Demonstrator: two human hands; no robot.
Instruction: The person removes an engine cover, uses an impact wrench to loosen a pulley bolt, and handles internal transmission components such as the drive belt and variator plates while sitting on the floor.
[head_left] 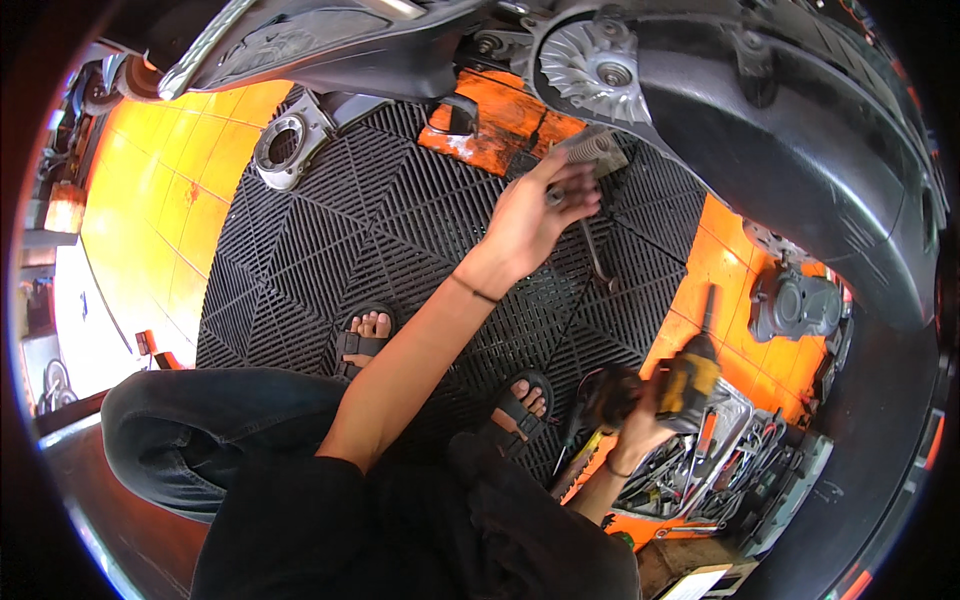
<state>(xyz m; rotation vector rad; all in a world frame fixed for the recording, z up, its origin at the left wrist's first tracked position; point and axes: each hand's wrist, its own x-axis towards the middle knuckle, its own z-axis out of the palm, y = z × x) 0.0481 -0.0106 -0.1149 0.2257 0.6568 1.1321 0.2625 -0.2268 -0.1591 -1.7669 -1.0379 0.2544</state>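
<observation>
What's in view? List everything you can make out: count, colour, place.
power driver: 1, yellow and black, in right hand
small part: 1, grey, at left hand, blurred
rod-like tool: 1, grey, on mat
finned wheel: 1, silver, top
vehicle panels: several, black, across top
ring-shaped casting: 1, silver, upper left
engine part: 1, grey, right
tray: 1, silver, lower right
tools: many, mixed colours, in tray
mat: 1, black, centre
floor tiles: many, orange, around mat
sandals: 2, black, lower centre
left hand: 1, bare, upper centre
right hand: 1, bare, lower right

Passage lies over the slatted black mat point(270, 250) at left; scooter bodywork point(410, 65) blocks beyond, the cordless driver point(685, 385) rightward.
</observation>
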